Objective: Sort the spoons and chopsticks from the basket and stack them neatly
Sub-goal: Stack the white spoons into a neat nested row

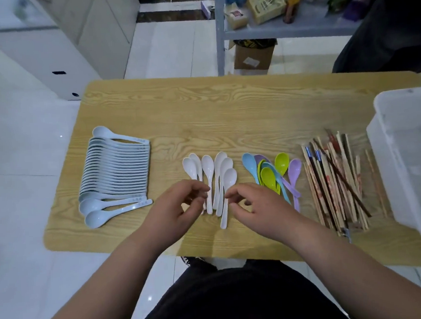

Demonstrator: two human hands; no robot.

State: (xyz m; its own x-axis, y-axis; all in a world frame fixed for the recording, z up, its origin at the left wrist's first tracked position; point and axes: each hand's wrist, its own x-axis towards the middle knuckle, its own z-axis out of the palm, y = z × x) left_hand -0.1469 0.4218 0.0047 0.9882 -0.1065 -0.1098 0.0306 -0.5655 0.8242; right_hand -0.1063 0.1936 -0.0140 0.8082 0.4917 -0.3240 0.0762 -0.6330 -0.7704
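Several white spoons lie side by side at the table's front middle, bowls away from me. My left hand hovers at their left, its loosely curled fingers over the handles of the two leftmost ones. My right hand is at their right, index fingertip touching a handle. Neither hand grips anything that I can see. A long nested row of pale blue spoons lies at the left. Coloured spoons in blue, green and purple sit right of the white ones. A pile of chopsticks lies further right.
A white plastic basket stands at the table's right edge, nothing visible inside it. The wooden table is bare at the back. Behind it are a metal shelf with goods, a cardboard box and a dark-clothed person.
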